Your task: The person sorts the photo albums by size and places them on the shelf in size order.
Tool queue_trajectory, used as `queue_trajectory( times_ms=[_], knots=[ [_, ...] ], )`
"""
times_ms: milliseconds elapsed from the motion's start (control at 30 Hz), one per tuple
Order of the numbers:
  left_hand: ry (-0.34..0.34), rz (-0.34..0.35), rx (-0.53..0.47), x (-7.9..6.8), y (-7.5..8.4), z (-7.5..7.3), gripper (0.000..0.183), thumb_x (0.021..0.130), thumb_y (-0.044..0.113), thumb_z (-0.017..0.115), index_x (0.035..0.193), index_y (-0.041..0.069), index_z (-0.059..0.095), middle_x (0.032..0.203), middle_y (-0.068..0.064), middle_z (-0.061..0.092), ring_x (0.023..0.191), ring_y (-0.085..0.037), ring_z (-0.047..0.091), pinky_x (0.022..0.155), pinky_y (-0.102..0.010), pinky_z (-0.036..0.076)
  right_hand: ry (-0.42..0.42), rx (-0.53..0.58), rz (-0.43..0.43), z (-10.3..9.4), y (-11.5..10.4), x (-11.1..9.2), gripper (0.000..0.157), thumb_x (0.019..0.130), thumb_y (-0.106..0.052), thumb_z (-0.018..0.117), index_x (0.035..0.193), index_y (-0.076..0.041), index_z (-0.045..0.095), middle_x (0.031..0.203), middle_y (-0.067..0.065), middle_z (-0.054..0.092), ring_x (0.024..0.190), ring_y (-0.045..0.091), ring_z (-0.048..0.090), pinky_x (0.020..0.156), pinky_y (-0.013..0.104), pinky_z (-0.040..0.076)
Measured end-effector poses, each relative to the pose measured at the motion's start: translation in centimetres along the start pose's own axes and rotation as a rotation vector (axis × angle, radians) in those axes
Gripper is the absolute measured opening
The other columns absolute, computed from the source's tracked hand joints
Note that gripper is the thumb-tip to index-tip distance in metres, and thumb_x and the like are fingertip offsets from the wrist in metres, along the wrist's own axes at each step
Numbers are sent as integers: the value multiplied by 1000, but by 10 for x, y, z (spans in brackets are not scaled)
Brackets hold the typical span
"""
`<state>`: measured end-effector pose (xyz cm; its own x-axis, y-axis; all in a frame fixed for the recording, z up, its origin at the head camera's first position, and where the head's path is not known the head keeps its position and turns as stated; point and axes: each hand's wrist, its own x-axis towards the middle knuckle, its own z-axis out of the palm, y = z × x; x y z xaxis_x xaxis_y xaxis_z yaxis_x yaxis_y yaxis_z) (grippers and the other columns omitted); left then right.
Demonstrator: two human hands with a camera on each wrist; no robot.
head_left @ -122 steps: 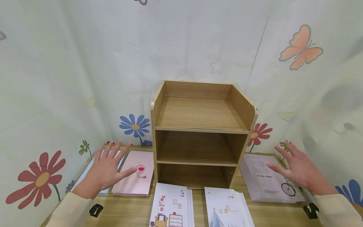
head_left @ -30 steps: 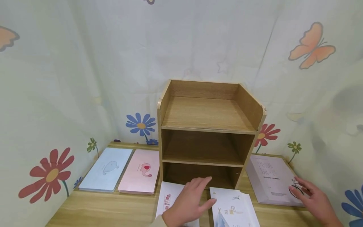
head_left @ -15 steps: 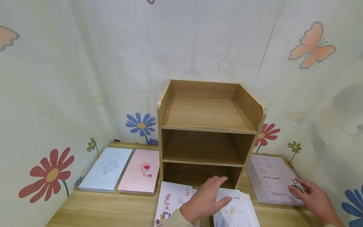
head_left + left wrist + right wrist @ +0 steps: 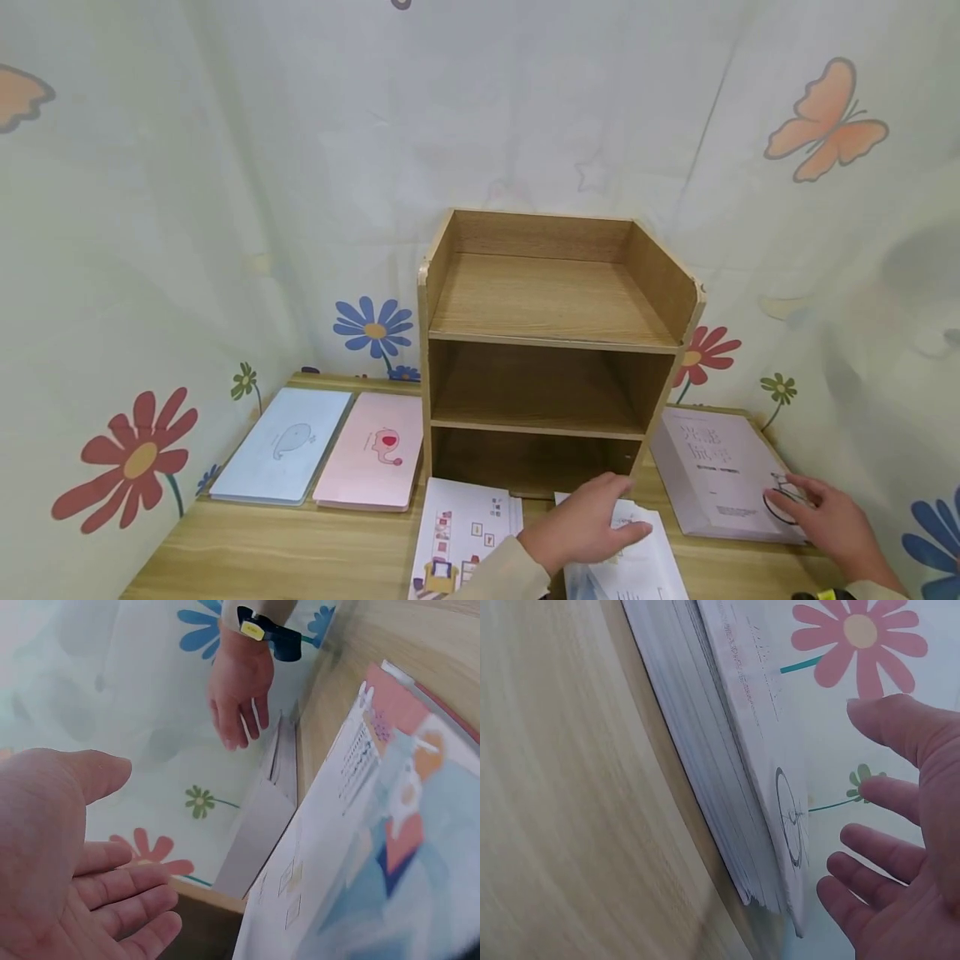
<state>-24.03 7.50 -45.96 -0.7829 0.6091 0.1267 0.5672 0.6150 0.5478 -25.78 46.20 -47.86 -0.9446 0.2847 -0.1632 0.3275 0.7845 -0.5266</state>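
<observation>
My left hand [image 4: 588,523] hovers over the white booklet stack [image 4: 637,567] with the tent drawing, its fingers relaxed and holding nothing. In the left wrist view a gap shows between that hand and the booklets' colourful cover [image 4: 405,795]. My right hand [image 4: 840,529] is at the near right corner of a thick stack of pale books [image 4: 720,475] with a bicycle on the cover. In the right wrist view its fingers [image 4: 877,851] are spread, apart from the stack's edge. Another white booklet stack [image 4: 461,533], with furniture drawings, lies left of my left hand.
A wooden shelf unit [image 4: 551,342] with three levels stands at the back middle. A blue notebook [image 4: 288,446] and a pink notebook [image 4: 371,450] lie left of it on the wooden table [image 4: 277,554]. A flower-printed curtain [image 4: 337,167] hangs behind.
Both hands were raised and spread at first, then came down. Over the last second my left hand has moved right, from the furniture booklets to the tent booklets. My right hand has barely moved.
</observation>
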Motion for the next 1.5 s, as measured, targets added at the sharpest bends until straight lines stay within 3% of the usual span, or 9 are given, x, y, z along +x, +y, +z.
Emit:
queue_trajectory(
  times_ms=[233,500,633,933,1133,1500],
  knots=[
    [-29,17,2,20,6,9,56,99,51,62,145,20,54,135,7,63,123,-2,59,101,-19,50,25,94,67,4,2,5,111,86,-73,65,148,14,35,151,44,29,130,60,38,100,64,48],
    [-85,-37,-144,41,10,15,50,98,47,66,141,23,59,136,6,65,123,-5,61,99,-22,51,28,96,58,3,3,7,109,85,-71,68,146,15,39,146,43,38,120,55,51,89,56,56],
    [-77,-67,-209,48,11,21,49,97,44,68,140,21,61,133,5,67,121,-6,62,100,-22,51,15,82,26,1,1,8,108,87,-70,67,146,16,38,146,43,40,122,55,51,91,57,54],
    [-69,-125,-412,58,10,32,47,97,37,69,137,13,63,125,3,70,109,-2,64,93,-19,53,-5,116,51,0,1,12,109,87,-68,68,147,17,36,149,43,34,127,58,45,96,60,51],
    [-97,-166,-461,62,19,42,47,98,34,68,138,10,62,121,5,70,108,-1,63,94,-21,54,11,111,61,-3,4,12,107,87,-68,68,144,18,39,147,43,37,123,57,48,93,60,52],
    [17,-259,-451,75,32,64,47,93,32,73,132,7,66,114,0,74,103,-4,67,90,-22,55,50,163,128,4,12,16,90,90,-52,74,139,17,43,137,42,47,113,51,53,85,54,53]
  ],
)
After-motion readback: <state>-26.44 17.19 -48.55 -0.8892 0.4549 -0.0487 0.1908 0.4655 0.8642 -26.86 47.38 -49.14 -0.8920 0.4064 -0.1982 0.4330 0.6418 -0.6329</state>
